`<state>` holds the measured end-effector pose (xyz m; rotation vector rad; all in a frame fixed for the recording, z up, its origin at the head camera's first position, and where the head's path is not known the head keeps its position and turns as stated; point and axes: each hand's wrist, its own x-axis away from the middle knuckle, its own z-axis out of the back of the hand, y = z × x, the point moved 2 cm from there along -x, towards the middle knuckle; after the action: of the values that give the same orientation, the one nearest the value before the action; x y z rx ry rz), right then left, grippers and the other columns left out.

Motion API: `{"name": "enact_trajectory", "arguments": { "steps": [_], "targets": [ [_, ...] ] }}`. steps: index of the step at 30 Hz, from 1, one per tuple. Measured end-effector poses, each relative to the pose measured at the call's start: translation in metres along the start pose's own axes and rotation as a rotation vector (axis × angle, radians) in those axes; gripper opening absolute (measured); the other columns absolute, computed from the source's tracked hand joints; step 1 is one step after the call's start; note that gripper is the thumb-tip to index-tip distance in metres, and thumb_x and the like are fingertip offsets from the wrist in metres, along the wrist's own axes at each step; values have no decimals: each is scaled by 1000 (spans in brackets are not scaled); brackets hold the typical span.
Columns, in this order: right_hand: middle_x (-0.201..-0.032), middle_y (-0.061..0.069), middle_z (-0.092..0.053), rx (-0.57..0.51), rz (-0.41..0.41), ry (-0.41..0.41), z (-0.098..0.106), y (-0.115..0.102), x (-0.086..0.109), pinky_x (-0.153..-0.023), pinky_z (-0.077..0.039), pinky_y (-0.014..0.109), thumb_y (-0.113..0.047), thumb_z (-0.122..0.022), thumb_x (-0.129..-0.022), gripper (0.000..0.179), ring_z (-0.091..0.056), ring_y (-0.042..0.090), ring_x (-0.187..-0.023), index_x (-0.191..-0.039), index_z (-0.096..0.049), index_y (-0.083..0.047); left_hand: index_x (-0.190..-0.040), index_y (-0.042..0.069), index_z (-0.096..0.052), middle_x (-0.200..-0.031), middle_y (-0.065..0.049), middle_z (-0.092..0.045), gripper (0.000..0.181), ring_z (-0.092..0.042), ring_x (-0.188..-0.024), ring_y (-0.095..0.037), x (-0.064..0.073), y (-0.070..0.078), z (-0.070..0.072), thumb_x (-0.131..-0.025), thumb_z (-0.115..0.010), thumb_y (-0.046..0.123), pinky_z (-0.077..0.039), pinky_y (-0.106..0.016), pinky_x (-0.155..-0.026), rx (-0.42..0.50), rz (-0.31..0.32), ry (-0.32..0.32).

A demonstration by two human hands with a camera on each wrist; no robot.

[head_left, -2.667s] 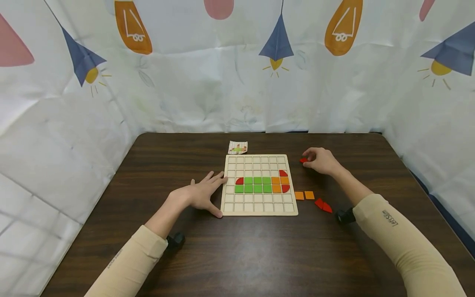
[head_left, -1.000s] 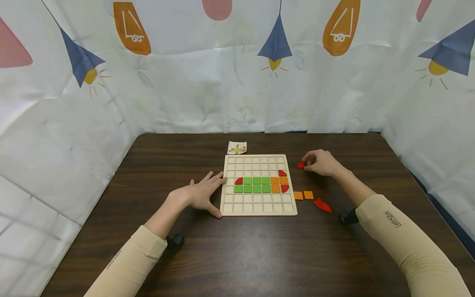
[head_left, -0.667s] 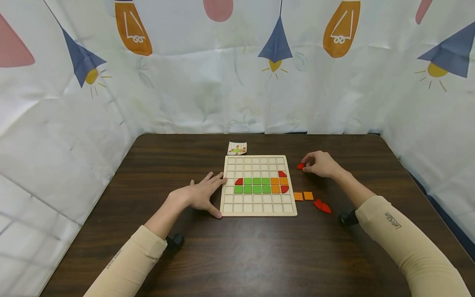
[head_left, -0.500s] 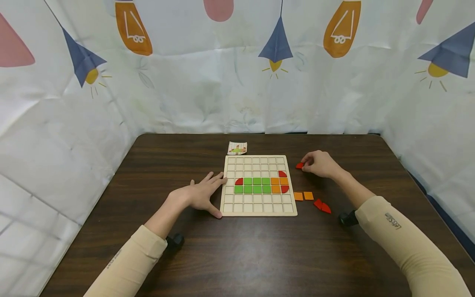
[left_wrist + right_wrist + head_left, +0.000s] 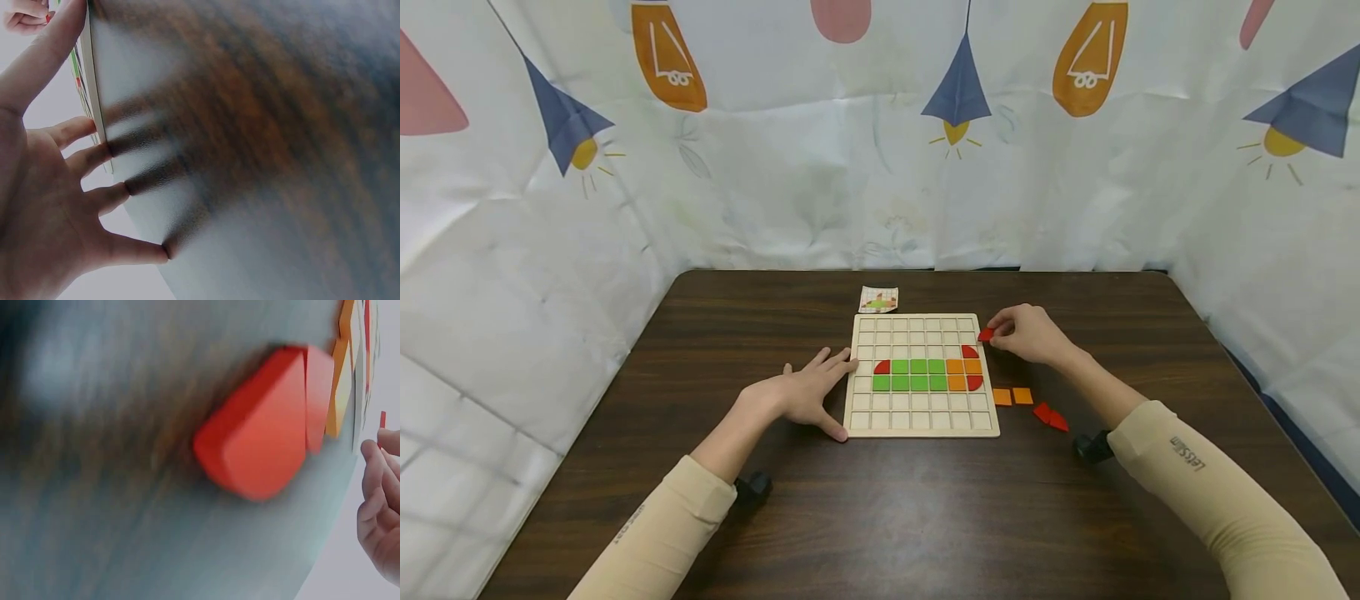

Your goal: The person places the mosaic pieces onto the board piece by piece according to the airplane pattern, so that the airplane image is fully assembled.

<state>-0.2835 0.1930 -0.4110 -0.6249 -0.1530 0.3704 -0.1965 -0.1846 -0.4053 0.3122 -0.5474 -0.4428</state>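
Counted one pale grid board and, on it, seven green squares, three orange squares and three rounded red pieces. Then counted two loose orange squares in a row just off the board's right edge, and two loose red pieces lying together a little farther right of it. Spotted one small picture card just past the board's far edge, left of its middle.

And here, pinched one red piece between thumb and fingers of the right hand, right up at the board's right edge, toward the far corner; could not tell touching from hovering. Had the left hand spread wide at the board's left edge, fingers fanned, thumb by the near left corner.

Saw two cream sleeves on the near side of the board, with two black wrist cameras. Found a dark brown wood-grain table under the board, glossy on its near side. Beyond and to both sides of the board, saw creased white cloth, printed with three blue lamps, two orange bulbs and three pink shapes.
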Motion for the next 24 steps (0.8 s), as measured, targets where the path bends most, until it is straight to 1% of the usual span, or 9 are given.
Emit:
{"name": "enact_trajectory", "arguments": {
  "steps": [6, 12, 17, 24],
  "targets": [
    [-97, 9, -73, -23, 33, -16, -10, -11, 1, -71, -55, 38, -10, -75, -93, 25, -65, 22, -80, -115, -73, 3, -166, 17, -19, -172, -7, -1, 118, 7, -156, -35, 1, 0, 1, -77, -88, 54, -4, -82, -107, 1, -1, 0],
    [-98, 8, -74, -42, 63, -30, -19, -24, 0, -77, -58, 40, -10, -74, -94, 24, -68, 23, -87, -115, -73, 2, -166, 17, -19, -172, -7, 0, 118, 6, -156, -36, 0, -1, 0, -78, -87, 54, -5, -83, -106, -9, -5, 1],
    [-94, 6, -74, -45, 78, -37, -26, -37, -2, -78, -58, 39, -10, -76, -93, 25, -69, 22, -86, -115, -73, 2, -166, 17, -19, -172, -7, 1, 118, 6, -156, -36, -1, -1, 0, -78, -87, 55, -5, -83, -106, -7, -7, -1],
    [-92, 3, -74, -49, 116, -52, -34, -51, -4, -77, -58, 37, -11, -78, -92, 24, -69, 18, -84, -112, -74, 1, -166, 16, -19, -172, -6, 0, 119, 5, -156, -36, -1, -2, -1, -77, -87, 55, -7, -84, -105, -18, -8, 7]
  ]
}}
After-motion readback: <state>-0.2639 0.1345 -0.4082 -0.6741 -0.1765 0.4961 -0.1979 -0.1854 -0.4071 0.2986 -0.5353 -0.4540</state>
